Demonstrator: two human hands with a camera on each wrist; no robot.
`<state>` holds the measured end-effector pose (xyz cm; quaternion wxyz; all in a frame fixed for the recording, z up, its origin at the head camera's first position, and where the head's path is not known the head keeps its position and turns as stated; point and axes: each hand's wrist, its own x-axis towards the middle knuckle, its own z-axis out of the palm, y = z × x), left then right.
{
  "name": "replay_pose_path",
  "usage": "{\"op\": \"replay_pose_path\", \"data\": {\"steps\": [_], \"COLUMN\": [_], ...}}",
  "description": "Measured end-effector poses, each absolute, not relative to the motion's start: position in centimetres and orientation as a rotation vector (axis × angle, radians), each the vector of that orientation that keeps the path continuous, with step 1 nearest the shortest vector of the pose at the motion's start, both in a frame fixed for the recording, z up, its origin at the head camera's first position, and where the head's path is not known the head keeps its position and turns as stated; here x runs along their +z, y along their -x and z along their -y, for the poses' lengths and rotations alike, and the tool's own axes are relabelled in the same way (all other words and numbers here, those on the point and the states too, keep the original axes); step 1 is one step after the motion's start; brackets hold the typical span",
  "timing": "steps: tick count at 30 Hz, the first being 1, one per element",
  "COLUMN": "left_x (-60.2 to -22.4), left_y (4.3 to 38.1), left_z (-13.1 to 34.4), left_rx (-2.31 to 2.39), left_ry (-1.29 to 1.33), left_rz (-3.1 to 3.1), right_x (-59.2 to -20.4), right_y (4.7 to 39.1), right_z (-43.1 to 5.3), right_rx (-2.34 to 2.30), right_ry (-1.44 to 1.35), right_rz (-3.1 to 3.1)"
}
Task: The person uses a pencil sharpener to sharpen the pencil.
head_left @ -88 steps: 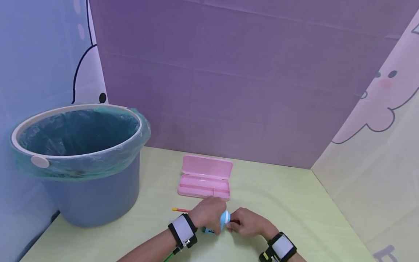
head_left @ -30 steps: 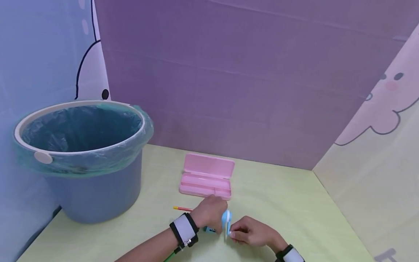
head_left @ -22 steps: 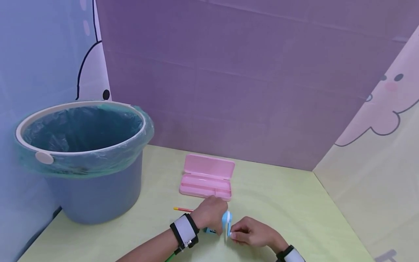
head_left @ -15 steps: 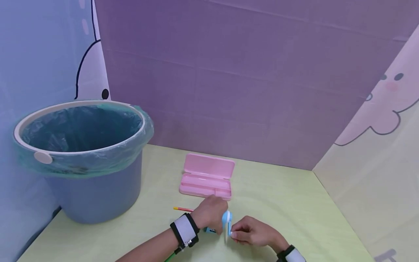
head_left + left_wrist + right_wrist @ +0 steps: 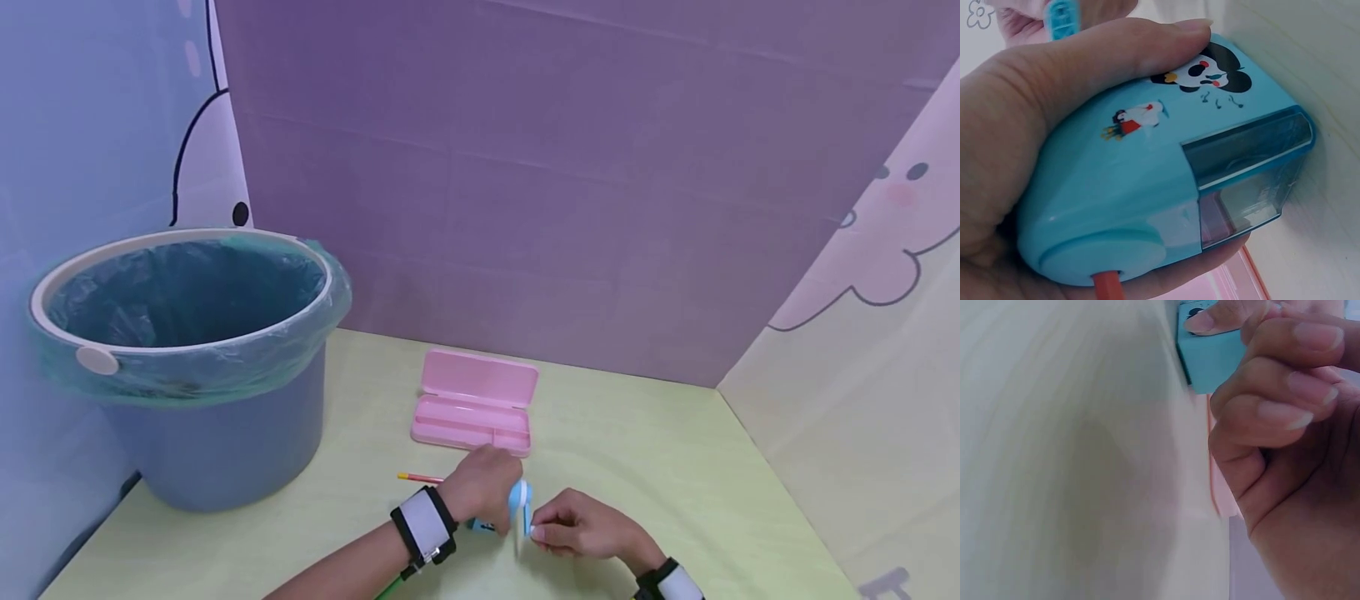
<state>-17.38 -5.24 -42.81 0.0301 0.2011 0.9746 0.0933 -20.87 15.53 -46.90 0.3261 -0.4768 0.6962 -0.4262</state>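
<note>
- your left hand (image 5: 483, 487), just on the near side of the pink pencil case (image 5: 480, 379), grips the light-blue sharpener (image 5: 1129, 178), its thumb laid across the printed cartoon figures.
- your right hand (image 5: 583, 527), nearer you than the case and to its right, has curled fingers and pinches the end of the sharpener's crank handle (image 5: 527, 518).
- the red pencil (image 5: 420, 478) sits in the sharpener's round hole; its yellow end points left, just in front of the case's near left corner.
- a see-through shavings box (image 5: 1250, 165) is fitted in the sharpener; you cannot clearly tell what shows through it.
- the case itself stands open on the pale table (image 5: 637, 442), lid tipped back, its divided tray towards you.
- left of the case stands a large blue bin (image 5: 225, 458) with a greenish plastic liner (image 5: 187, 379) folded over its rim.
- behind the case rises a purple wall (image 5: 487, 183).
</note>
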Motion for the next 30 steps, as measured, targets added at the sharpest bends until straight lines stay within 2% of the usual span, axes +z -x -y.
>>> {"op": "replay_pose_path", "data": {"steps": [30], "left_x": [-42.7], "left_y": [17.2], "left_z": [5.2], "left_rx": [0.283], "left_ry": [-0.612], "left_rz": [-3.016], "right_x": [-44.8], "right_y": [21.1], "right_z": [-15.6], "right_rx": [-1.163], "right_ry": [1.296], "right_rz": [-1.83]}}
